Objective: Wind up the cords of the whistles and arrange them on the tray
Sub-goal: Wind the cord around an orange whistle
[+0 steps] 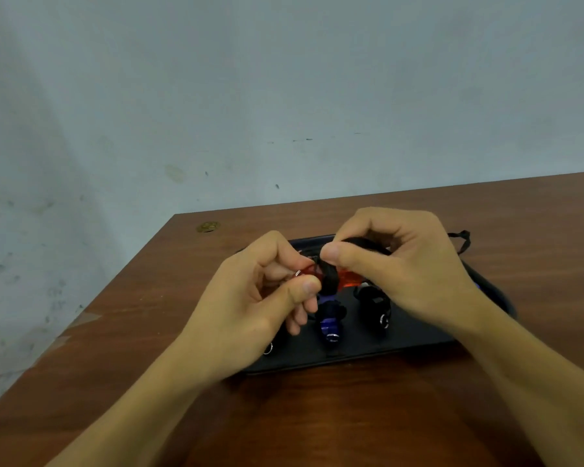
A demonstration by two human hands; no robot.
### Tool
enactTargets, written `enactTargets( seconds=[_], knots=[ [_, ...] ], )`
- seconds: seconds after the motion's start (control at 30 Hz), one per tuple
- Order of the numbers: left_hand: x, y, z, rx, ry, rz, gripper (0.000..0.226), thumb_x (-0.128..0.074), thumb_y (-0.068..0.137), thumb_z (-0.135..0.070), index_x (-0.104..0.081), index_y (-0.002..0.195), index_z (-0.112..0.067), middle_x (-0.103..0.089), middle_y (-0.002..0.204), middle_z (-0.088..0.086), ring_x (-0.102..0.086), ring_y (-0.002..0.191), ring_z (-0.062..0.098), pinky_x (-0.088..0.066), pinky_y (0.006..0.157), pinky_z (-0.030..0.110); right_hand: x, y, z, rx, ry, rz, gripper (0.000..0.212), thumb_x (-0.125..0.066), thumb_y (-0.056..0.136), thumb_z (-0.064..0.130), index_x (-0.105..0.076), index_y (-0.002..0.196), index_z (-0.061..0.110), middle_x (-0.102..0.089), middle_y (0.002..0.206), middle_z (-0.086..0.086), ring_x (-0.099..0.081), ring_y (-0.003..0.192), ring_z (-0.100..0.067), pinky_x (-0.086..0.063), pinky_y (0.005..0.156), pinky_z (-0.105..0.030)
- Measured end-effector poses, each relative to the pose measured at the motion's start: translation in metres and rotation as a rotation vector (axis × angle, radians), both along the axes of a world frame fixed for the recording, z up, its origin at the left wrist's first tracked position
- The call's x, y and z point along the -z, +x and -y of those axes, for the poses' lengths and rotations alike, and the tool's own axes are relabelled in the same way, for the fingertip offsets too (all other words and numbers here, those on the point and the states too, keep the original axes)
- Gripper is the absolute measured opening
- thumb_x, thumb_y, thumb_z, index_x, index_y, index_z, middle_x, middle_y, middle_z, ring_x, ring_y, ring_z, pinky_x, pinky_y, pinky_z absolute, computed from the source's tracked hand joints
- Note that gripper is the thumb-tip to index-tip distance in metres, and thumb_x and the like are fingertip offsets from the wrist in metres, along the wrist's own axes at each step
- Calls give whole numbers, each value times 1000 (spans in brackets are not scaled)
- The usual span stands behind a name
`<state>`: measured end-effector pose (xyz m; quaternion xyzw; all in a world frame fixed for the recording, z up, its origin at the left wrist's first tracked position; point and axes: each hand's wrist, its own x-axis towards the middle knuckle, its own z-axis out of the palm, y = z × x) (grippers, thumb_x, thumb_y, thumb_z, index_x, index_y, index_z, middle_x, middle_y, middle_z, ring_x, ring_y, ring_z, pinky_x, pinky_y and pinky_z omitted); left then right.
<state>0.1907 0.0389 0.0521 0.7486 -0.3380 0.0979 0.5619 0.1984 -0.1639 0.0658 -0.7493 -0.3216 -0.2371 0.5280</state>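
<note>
Hands meet above a black tray on a brown wooden table. The left hand pinches one end of a red whistle between thumb and curled fingers, while the right hand pinches its black cord, looped around the whistle's middle. On the tray below lie a blue whistle and a black whistle, both with cords wound.

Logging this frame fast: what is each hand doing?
Left hand: pinches the red whistle.
Right hand: pinches the black cord around it.
</note>
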Motion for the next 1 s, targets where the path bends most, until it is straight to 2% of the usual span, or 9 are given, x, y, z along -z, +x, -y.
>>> enactTargets(
  seconds=[0.23,0.37,0.5,0.57,0.63,0.7,0.77,0.83,1.0],
  knots=[
    [1,-2,3,234,-153,-88,7,-64,91,-10,-57,91,-10,-71,73,17,-66,55,27,-55,52,34,4,3,-3,-365,295,-463,15,-84,71,26,-72,64,20,-66,61,3,-61,54,-7,-50,53,-18],
    [2,-1,5,300,-247,-139,10,-62,90,-8,-52,92,-5,-73,76,18,-67,57,26,-54,53,31,8,3,-11,-357,364,-571,26,-77,79,32,-64,59,22,-56,55,5,-48,46,-7,-34,45,-14],
    [-3,-4,7,381,-392,-224,8,-65,89,-14,-59,91,-9,-72,78,19,-67,60,24,-54,55,29,20,7,-20,-380,357,-673,33,-66,90,41,-62,65,20,-45,60,-7,-34,63,-35,-26,57,-41],
    [-6,-3,8,335,-458,-264,3,-64,89,-10,-62,89,-7,-71,76,19,-66,58,22,-53,54,27,23,6,-25,-353,364,-700,30,-63,95,35,-68,75,13,-45,62,-6,-35,60,-35,-29,60,-41],
    [-6,1,7,231,-490,-277,5,-64,91,-7,-61,90,-3,-71,75,19,-66,57,22,-53,53,26,21,3,-30,-270,370,-673,27,-59,94,33,-67,83,9,-48,59,3,-34,48,-17,-26,48,-29],
    [-4,6,4,113,-497,-263,13,-62,90,-8,-57,95,3,-71,75,20,-66,58,23,-54,53,27,22,2,-32,-176,309,-545,21,-57,97,25,-66,81,15,-53,59,8,-40,48,-4,-31,46,-17],
    [-2,10,3,-12,-484,-222,18,-63,90,-8,-55,99,6,-71,74,20,-65,58,24,-55,53,30,25,3,-32,-47,141,-344,16,-59,97,20,-69,85,19,-62,67,5,-57,60,-5,-48,58,-18],
    [-1,12,2,-115,-451,-162,18,-61,87,-8,-55,98,5,-71,71,18,-64,58,26,-55,52,32,30,4,-29,63,-26,-204,12,-61,97,22,-71,90,24,-68,78,5,-64,76,-10,-53,72,-22],
    [0,17,-3,-310,-276,-62,6,-59,95,-2,-54,92,-6,-68,66,10,-59,53,21,-51,47,30,27,-2,-25,180,-178,-28,6,-67,93,27,-73,91,25,-66,78,20,-65,78,-5,-47,67,-14]
  ],
)
